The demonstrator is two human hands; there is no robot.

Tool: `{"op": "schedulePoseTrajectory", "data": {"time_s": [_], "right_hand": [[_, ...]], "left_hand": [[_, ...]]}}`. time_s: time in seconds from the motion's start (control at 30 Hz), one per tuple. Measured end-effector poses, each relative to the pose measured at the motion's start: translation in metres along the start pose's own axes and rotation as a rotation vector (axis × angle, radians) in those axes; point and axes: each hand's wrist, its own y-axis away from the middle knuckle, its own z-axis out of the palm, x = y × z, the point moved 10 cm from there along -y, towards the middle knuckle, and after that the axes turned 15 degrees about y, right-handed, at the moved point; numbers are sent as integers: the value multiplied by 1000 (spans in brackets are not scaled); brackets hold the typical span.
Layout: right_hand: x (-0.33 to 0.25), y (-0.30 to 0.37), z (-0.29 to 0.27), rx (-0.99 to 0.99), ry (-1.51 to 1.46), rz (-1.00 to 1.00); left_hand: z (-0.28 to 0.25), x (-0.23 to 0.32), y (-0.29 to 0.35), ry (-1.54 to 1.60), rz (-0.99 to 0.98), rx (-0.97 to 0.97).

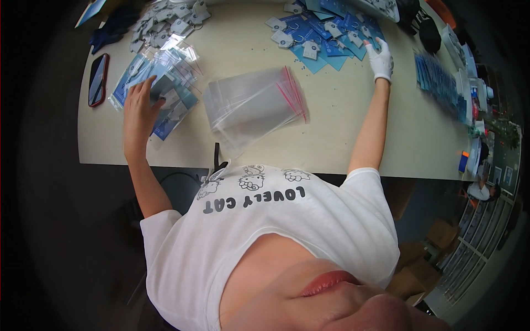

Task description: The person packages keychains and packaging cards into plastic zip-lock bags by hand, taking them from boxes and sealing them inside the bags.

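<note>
My bare left hand lies over a pile of filled clear packets at the left, its thumb apart from its fingers. The packets hold blue cards and small pale tags. My right hand, in a white glove with bare fingertips, reaches the right edge of a spread of blue cards. Its thumb and forefinger are apart, with nothing visible between them. White shirt-shaped keychains with metal rings lie on those cards. Between my hands is a stack of flat clear zip bags with red closure lines.
A heap of pale keychains sits at the far left. A phone lies near the table's left edge, below a dark blue cloth item. A row of blue cards stands at the right edge. Cardboard boxes are on the floor.
</note>
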Motion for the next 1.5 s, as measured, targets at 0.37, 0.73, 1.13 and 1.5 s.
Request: {"op": "schedulePoseTrajectory", "data": {"time_s": [0.37, 0.73, 1.13, 1.5], "right_hand": [[26, -17, 64, -340, 565, 384], [35, 4, 84, -590, -555, 376], [7, 60, 61, -452, -1096, 580], [78, 22, 93, -146, -554, 435]], "left_hand": [[128, 135, 24, -86, 295, -18], [129, 141, 24, 207, 380, 10], [140, 107, 6, 717, 182, -271], [157, 83, -4, 861, -16, -375]]}}
